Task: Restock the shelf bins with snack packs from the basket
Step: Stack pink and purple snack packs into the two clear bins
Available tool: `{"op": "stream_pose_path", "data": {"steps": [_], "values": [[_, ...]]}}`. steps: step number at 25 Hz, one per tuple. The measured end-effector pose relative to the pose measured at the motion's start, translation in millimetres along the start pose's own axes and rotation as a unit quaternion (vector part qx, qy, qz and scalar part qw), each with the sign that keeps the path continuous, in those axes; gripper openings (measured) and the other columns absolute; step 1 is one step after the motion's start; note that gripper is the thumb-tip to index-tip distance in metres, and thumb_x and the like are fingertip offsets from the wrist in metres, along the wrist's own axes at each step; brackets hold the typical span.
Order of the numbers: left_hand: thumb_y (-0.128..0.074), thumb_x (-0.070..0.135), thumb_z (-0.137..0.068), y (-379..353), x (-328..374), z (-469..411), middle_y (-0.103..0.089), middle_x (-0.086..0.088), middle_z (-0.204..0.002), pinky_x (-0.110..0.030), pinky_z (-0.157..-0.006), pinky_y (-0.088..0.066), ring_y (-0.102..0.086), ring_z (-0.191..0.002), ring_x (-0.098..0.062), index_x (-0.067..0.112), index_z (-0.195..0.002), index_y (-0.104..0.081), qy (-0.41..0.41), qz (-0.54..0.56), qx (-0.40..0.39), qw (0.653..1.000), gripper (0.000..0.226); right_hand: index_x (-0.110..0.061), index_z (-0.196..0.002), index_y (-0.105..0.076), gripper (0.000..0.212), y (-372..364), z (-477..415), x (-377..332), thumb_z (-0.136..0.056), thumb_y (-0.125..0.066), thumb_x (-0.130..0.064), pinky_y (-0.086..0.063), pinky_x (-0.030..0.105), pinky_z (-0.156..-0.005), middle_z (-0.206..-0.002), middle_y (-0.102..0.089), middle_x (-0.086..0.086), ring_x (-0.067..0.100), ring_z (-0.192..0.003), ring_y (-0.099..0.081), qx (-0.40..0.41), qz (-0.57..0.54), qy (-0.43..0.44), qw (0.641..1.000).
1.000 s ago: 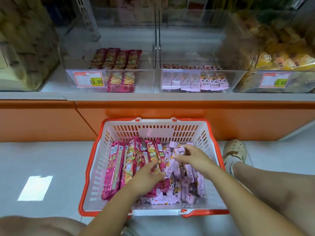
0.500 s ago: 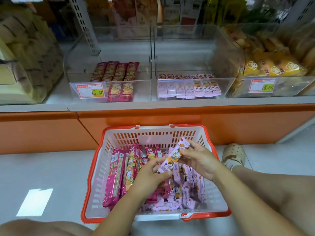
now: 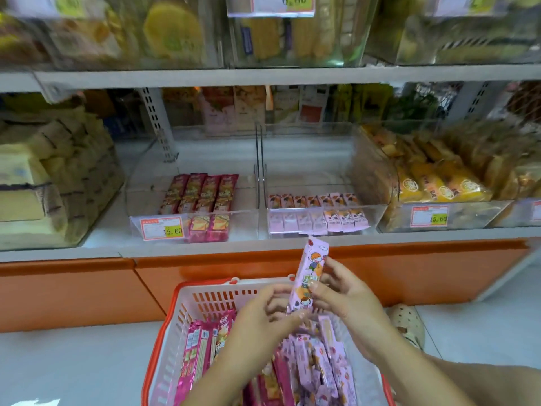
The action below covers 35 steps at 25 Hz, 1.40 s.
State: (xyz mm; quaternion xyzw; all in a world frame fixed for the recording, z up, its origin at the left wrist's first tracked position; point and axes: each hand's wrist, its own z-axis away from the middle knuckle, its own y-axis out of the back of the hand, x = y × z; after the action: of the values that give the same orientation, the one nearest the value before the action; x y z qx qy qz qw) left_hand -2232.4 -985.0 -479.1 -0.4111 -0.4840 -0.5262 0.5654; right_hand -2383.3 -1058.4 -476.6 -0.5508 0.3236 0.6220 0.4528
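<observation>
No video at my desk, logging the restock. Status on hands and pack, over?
Left hand and right hand both grip one lilac snack pack, near-upright above the basket. Matching bin ahead, room behind its front rows. Nothing seen between pack and bin.

Retail shop, snack aisle: tiered shelving (image 3: 263,76) on slotted uprights (image 3: 156,124), clear plastic bins (image 3: 243,227) of wrapped snack packs (image 3: 205,194), printed price tags (image 3: 162,228) reading 15.60 on the bin fronts, same layout on the tier above. Orange-rimmed plastic shopping basket (image 3: 178,326) on the floor (image 3: 73,361) in front of the orange shelf base (image 3: 73,291).
</observation>
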Motion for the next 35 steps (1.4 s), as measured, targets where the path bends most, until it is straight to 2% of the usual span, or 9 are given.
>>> {"op": "stream_pose_path", "data": {"steps": [3,6,9,19,23,26,28,33,35], "values": [[-0.074,0.023,-0.081,36.0,46.3,-37.3,-0.070,0.017,-0.101,-0.023,-0.084,-0.053,-0.065,-0.093,0.000,0.030,-0.112,-0.063,-0.110,-0.127,0.093,0.981,0.034,-0.017,-0.120,-0.053,0.037,2.4,-39.1,-69.5,-0.088,-0.063,-0.002,-0.057,0.025,-0.070,-0.087,-0.073,0.001,0.009,-0.079,-0.071,0.057,0.004,0.088,0.994],[-0.069,0.032,-0.085,68.8,72.7,-80.7,-0.057,0.021,-0.123,-0.023,-0.101,-0.042,-0.053,-0.114,0.002,0.034,-0.127,-0.056,-0.198,-0.312,0.205,0.906,0.044,-0.011,-0.115,-0.055,0.030,1.4,-108.5,-118.7,-0.088,-0.064,-0.003,-0.054,0.018,-0.058,-0.092,-0.072,0.002,0.008,-0.074,-0.071,0.096,0.046,0.117,0.987],[-0.059,0.041,-0.090,79.4,77.1,-120.2,-0.041,0.010,-0.147,-0.021,-0.110,-0.025,-0.035,-0.136,-0.008,0.028,-0.145,-0.037,-0.182,-0.435,0.194,0.860,0.061,-0.006,-0.120,-0.057,0.034,-3.1,-194.5,-130.6,-0.087,-0.067,-0.006,-0.057,0.025,-0.063,-0.106,-0.069,0.010,0.019,-0.083,-0.070,0.119,0.093,0.066,0.986],[-0.041,0.063,-0.088,85.1,75.3,-135.8,-0.026,0.030,-0.149,-0.022,-0.106,-0.034,-0.029,-0.137,0.004,0.051,-0.144,-0.021,-0.164,-0.484,0.172,0.842,0.061,0.000,-0.101,-0.065,0.031,-39.3,-338.1,-71.4,-0.083,-0.071,-0.024,-0.056,0.044,-0.088,-0.100,-0.071,0.017,0.030,-0.091,-0.069,0.040,0.356,-0.083,0.930],[-0.044,0.063,-0.086,85.6,73.3,-133.2,-0.032,0.027,-0.148,-0.023,-0.104,-0.035,-0.033,-0.136,0.002,0.049,-0.144,-0.026,-0.164,-0.481,0.165,0.845,0.061,-0.001,-0.104,-0.062,0.032,-38.8,-328.0,-69.4,-0.085,-0.070,-0.026,-0.055,0.039,-0.087,-0.105,-0.068,0.015,0.028,-0.095,-0.066,0.016,0.400,-0.103,0.911],[-0.056,0.054,-0.087,84.9,69.1,-131.5,-0.039,0.023,-0.145,-0.025,-0.108,-0.036,-0.036,-0.133,0.001,0.043,-0.143,-0.034,-0.171,-0.426,0.180,0.870,0.062,-0.003,-0.118,-0.059,0.035,-30.4,-302.9,-94.2,-0.094,-0.056,-0.029,-0.047,0.026,-0.084,-0.124,-0.061,0.013,0.026,-0.106,-0.061,0.063,0.448,-0.009,0.892],[-0.061,0.043,-0.088,83.3,61.8,-122.7,-0.044,0.022,-0.136,-0.030,-0.109,-0.037,-0.036,-0.128,0.003,0.037,-0.141,-0.041,-0.185,-0.359,0.211,0.890,0.057,-0.013,-0.130,-0.054,0.038,-25.1,-273.3,-113.4,-0.096,-0.052,-0.028,-0.048,0.028,-0.087,-0.129,-0.059,0.010,0.023,-0.108,-0.061,0.107,0.389,0.058,0.913],[-0.056,0.028,-0.088,66.6,32.5,-74.0,-0.060,0.013,-0.114,-0.030,-0.098,-0.042,-0.053,-0.108,-0.009,0.022,-0.123,-0.060,-0.283,-0.362,0.307,0.833,0.036,-0.030,-0.110,-0.058,0.022,-14.2,-136.0,-104.5,-0.095,-0.051,-0.015,-0.055,0.028,-0.068,-0.090,-0.068,0.004,0.016,-0.079,-0.065,0.121,0.183,0.211,0.952],[-0.058,0.022,-0.090,57.0,8.0,-60.6,-0.061,0.011,-0.111,-0.028,-0.096,-0.044,-0.056,-0.105,-0.011,0.019,-0.121,-0.062,-0.259,-0.356,0.284,0.852,0.031,-0.031,-0.101,-0.058,0.024,-16.9,-90.2,-76.0,-0.095,-0.049,-0.010,-0.054,0.026,-0.061,-0.082,-0.065,0.006,0.015,-0.069,-0.062,0.091,0.174,0.224,0.955]]}}
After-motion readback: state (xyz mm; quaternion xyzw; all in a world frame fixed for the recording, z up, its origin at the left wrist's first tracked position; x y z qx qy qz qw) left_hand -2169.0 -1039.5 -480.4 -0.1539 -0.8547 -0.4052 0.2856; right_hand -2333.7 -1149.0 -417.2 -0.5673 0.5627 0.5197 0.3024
